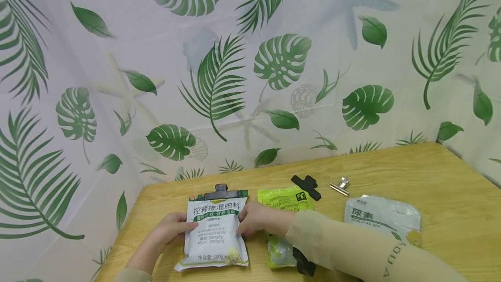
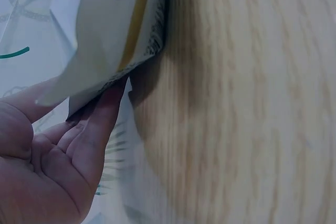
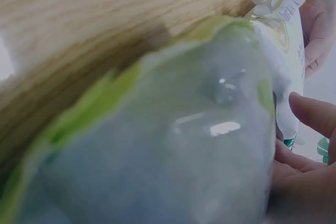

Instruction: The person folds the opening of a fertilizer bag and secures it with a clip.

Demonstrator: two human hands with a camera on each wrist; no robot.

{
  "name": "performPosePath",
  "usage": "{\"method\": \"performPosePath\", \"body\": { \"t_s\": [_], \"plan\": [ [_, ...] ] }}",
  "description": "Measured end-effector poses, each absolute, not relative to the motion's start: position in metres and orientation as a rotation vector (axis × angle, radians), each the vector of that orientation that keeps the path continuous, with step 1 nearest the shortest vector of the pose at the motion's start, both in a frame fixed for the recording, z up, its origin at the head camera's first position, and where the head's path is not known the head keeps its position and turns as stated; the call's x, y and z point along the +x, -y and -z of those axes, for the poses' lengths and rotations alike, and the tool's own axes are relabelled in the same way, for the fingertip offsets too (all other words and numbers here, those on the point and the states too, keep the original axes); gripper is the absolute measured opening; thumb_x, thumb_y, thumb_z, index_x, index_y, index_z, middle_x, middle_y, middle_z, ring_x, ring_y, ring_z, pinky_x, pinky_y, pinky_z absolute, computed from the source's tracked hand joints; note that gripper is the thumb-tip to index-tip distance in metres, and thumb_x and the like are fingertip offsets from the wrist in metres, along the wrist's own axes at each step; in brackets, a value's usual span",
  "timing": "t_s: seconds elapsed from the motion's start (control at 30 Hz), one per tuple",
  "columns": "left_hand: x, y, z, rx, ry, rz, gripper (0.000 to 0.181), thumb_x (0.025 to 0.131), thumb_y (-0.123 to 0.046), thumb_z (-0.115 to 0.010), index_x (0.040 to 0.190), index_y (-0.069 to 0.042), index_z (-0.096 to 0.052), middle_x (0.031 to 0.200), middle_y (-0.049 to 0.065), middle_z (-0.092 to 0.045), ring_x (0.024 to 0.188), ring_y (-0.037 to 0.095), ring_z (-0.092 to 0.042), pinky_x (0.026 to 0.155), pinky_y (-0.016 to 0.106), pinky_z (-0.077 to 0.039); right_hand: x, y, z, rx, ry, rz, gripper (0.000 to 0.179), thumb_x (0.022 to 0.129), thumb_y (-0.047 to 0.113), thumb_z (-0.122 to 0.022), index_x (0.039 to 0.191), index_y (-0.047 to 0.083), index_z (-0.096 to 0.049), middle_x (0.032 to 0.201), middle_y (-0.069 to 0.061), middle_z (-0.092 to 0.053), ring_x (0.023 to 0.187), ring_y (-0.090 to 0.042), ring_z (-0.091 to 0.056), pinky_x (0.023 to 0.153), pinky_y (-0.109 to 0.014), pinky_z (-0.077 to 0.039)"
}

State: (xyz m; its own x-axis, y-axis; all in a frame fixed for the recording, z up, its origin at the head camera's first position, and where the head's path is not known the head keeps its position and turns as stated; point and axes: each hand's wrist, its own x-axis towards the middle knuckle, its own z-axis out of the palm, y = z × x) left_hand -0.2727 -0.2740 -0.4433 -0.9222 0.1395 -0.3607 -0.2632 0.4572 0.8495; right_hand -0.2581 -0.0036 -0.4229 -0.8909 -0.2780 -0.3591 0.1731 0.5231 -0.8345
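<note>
A white fertilizer bag (image 1: 215, 243) with green and black print lies on the table, a black clip (image 1: 221, 193) across its top edge. My left hand (image 1: 170, 229) grips the bag's left side, thumb on the front; in the left wrist view the fingers of the left hand (image 2: 58, 156) reach beneath the bag (image 2: 113, 19). At the opposite side, my right hand (image 1: 266, 219) holds the right edge. The right wrist view has the thumb and fingers of the right hand (image 3: 310, 156) on either side of the white bag (image 3: 286, 40).
Under my right forearm lies a yellow-green bag (image 1: 283, 199), with one black clip (image 1: 307, 186) at its top and another black clip (image 1: 303, 264) low down. A silver clip (image 1: 340, 186) and a white-grey bag (image 1: 379, 216) are farther right on the wooden table (image 1: 450, 212).
</note>
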Motion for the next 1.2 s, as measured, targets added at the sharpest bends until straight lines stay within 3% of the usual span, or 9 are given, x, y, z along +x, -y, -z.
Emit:
{"method": "performPosePath", "body": {
  "t_s": [0.43,1.2],
  "plan": [
    [-0.2741,0.2769,0.4436,-0.111,-2.361,-1.393,0.037,0.099,-0.008,-0.072,0.124,0.018,-0.064,0.104,0.015,-0.078,0.083,0.016,-0.075,0.079,0.033,-0.066,-0.2601,-0.0012,0.4222,-0.124,-2.223,1.38,0.047,0.088,-0.003,-0.081,0.129,-0.017,-0.064,0.127,-0.03,-0.069,0.094,-0.03,-0.08,0.082,-0.032,-0.066],
    [-0.273,0.2708,0.4406,-0.257,-2.434,-1.342,0.034,0.096,-0.009,-0.078,0.117,0.015,-0.066,0.099,0.016,-0.075,0.081,0.017,-0.072,0.077,0.032,-0.065,-0.259,-0.0039,0.4195,-0.108,-2.193,1.395,0.039,0.092,0.001,-0.078,0.126,-0.014,-0.066,0.107,-0.02,-0.075,0.092,-0.028,-0.079,0.081,-0.032,-0.066]
  ]
}}
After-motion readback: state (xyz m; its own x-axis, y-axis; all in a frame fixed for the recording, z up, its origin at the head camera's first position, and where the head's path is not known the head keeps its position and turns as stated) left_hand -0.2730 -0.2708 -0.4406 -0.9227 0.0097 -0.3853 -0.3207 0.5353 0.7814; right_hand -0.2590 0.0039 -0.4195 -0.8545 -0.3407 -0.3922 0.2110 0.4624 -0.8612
